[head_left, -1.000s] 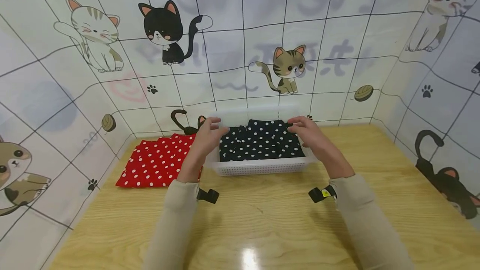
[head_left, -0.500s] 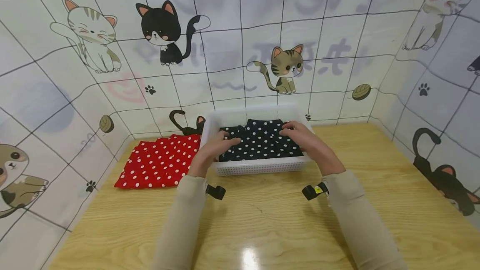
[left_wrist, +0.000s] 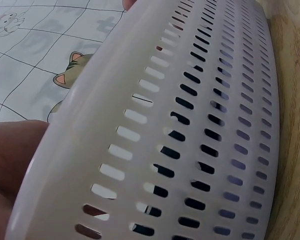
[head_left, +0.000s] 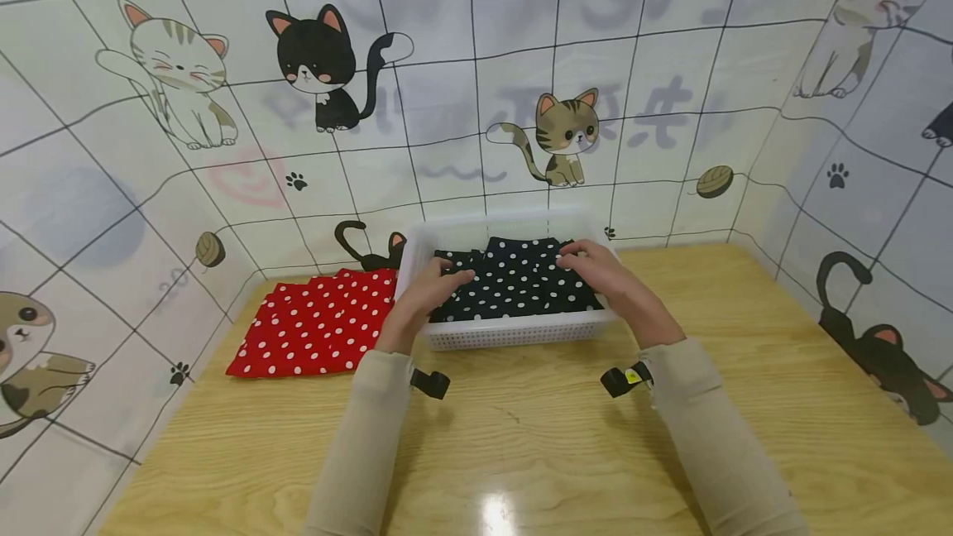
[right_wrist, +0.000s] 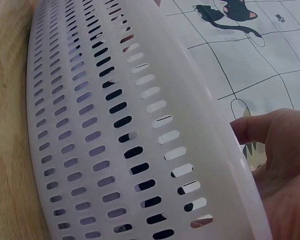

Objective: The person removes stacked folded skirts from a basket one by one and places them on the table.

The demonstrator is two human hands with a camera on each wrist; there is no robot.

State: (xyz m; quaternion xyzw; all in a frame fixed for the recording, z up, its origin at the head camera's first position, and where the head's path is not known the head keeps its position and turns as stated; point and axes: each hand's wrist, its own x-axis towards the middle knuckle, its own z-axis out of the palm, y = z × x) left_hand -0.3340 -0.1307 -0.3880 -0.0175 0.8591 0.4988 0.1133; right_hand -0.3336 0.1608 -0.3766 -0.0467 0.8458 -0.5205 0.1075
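Note:
A white perforated plastic basket (head_left: 514, 336) stands on the table against the back wall. Inside it lies a folded black cloth with white dots (head_left: 517, 279). My left hand (head_left: 426, 292) reaches over the basket's left side, its fingers relaxed at the cloth's left part. Mirroring it, my right hand (head_left: 603, 274) comes over the right side, fingertips right at the cloth's right edge. In both wrist views the basket's slotted wall (left_wrist: 190, 120) fills most of the picture. Beyond the rim, part of the right hand (right_wrist: 285, 160) shows in the right wrist view.
A folded red cloth with white dots (head_left: 316, 325) lies flat on the wooden table (head_left: 514, 437), left of the basket, close to the left forearm. Wall sheets printed with cats (head_left: 316, 60) and grid lines enclose the back and sides.
Both hands have moved inward and down from the basket's sides onto the cloth's edges. Over the last half second they have hardly moved. The basket and red cloth stay in place.

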